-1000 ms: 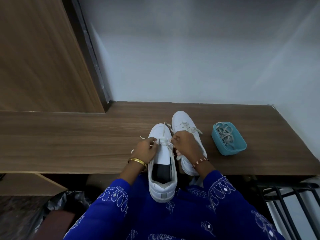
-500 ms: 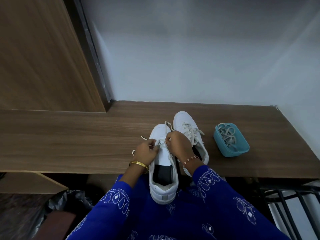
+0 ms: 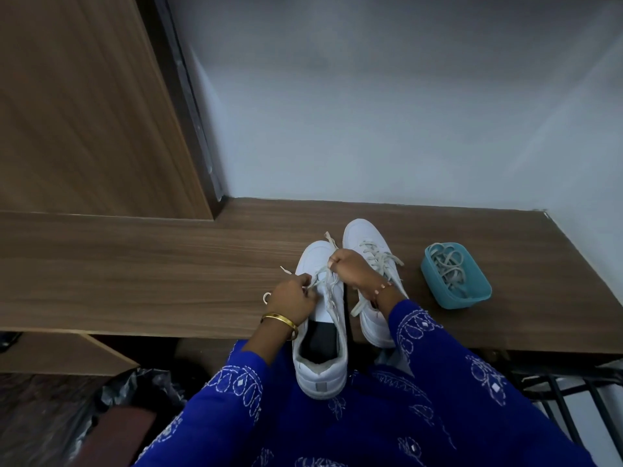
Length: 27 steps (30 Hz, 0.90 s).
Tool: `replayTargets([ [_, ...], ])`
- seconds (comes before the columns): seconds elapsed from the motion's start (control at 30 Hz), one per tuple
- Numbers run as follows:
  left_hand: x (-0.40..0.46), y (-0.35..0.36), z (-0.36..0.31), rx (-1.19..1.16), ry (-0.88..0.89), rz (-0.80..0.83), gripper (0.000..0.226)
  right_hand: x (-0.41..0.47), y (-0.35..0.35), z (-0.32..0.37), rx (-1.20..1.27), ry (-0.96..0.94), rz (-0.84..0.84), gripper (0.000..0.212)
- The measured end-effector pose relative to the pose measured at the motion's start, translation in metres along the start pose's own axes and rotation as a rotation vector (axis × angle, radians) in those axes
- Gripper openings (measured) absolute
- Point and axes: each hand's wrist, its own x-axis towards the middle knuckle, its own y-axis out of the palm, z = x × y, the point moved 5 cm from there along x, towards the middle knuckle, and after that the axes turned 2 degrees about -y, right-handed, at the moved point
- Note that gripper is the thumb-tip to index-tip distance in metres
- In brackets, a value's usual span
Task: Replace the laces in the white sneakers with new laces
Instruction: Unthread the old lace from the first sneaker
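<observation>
Lacing status: both hands work on the near white leather sneaker (image 3: pixel 322 332).
Left hand (image 3: pixel 294 296): grip pinched on the cream flat lace (image 3: pixel 324 277).
Right hand (image 3: pixel 350 269): grip closed on the same lace.
Sneaker position: heel overhanging the brown wooden surface (image 3: pixel 151 271) near edge.
Second white sneaker (image 3: pixel 367 244): right, laced.
Teal plastic tub (image 3: pixel 472 291): far right, holding loose laces (image 3: pixel 450 267).

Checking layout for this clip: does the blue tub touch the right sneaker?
Apart. The head view shows a strip of bare shelf between the blue tub and the right sneaker.
</observation>
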Motion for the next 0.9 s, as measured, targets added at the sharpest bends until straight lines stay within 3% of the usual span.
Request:
replayTargets([
  [0.1, -0.001, -0.003, 0.001, 0.019, 0.005, -0.007, 0.029, 0.001, 0.0, -0.005, 0.289, 0.096, 0.024, 0.021],
  [0.2, 0.0, -0.002, 0.001, 0.023, 0.008, 0.01, 0.032, -0.001, -0.002, -0.009, 0.323, 0.14, 0.069, 0.025],
  [0.3, -0.001, 0.001, -0.002, 0.041, -0.001, 0.019, 0.03, 0.001, -0.007, -0.009, 0.143, 0.077, 0.023, 0.024],
  [0.43, -0.001, 0.002, -0.003, 0.035, -0.011, 0.005, 0.028, 0.001, -0.013, -0.001, -0.147, -0.089, -0.208, 0.013],
  [0.57, -0.004, 0.001, 0.0, -0.022, -0.037, 0.036, 0.04, -0.005, -0.006, -0.005, -0.439, -0.093, -0.194, 0.016],
  [0.7, -0.003, 0.0, 0.001, 0.004, -0.019, 0.033, 0.028, -0.009, 0.001, -0.013, -0.424, -0.095, -0.18, 0.017],
  [0.77, -0.004, 0.0, 0.001, 0.01, -0.012, 0.032, 0.033, -0.01, 0.001, -0.012, -0.444, -0.126, -0.21, 0.015],
  [0.9, -0.004, 0.001, -0.002, 0.043, 0.007, 0.042, 0.029, -0.008, -0.011, -0.003, -0.665, -0.131, -0.318, 0.018],
])
